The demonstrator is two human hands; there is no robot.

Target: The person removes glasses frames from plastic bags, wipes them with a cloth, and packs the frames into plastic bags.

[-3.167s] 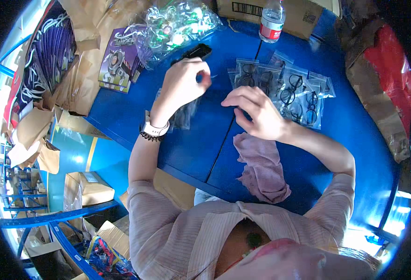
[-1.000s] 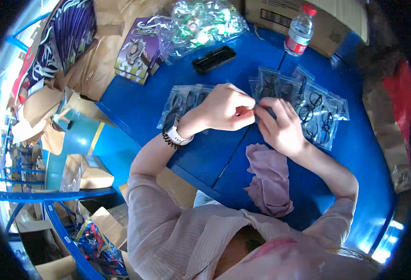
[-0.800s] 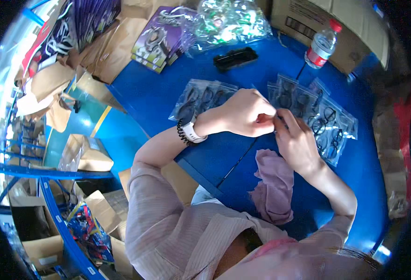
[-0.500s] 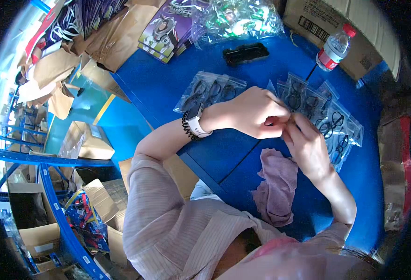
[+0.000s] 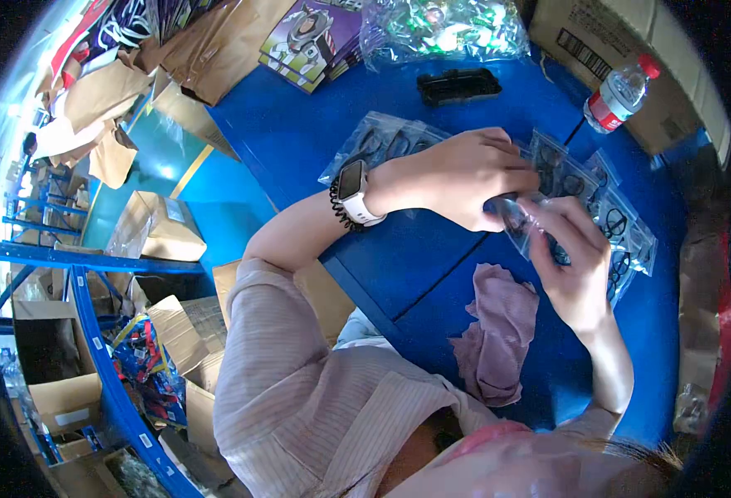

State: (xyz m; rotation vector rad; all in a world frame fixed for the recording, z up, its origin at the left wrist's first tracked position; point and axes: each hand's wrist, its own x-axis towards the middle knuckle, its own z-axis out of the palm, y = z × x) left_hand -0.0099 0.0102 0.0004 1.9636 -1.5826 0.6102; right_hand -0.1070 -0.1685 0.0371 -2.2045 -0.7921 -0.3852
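Note:
A small clear bag [image 5: 516, 221] with something dark inside is pinched between my two hands. My left hand [image 5: 473, 178], with a white-strapped watch on its wrist, grips it from the left, knuckles up. On the other side, the fingers of my right hand [image 5: 577, 261] are closed on its edge. Bagged black glasses [image 5: 618, 228] lie in an overlapping group behind and beside my right hand. Another group of bagged glasses [image 5: 374, 143] lies partly under my left forearm. A crumpled pink cloth [image 5: 500, 336] rests on the blue table [image 5: 415, 257] nearer my body.
Behind my hands are a black tray [image 5: 458, 85], a large clear bag of green and white items [image 5: 448, 33] and purple printed bags [image 5: 311, 41]. A water bottle [image 5: 617, 100] stands by a cardboard box [image 5: 606, 50]. Blue shelving [image 5: 104, 365] is at the left.
My hands came together from apart over the table. The clear bag now shows between them, and my right hand has shifted rightward. The view has turned, moving the table items.

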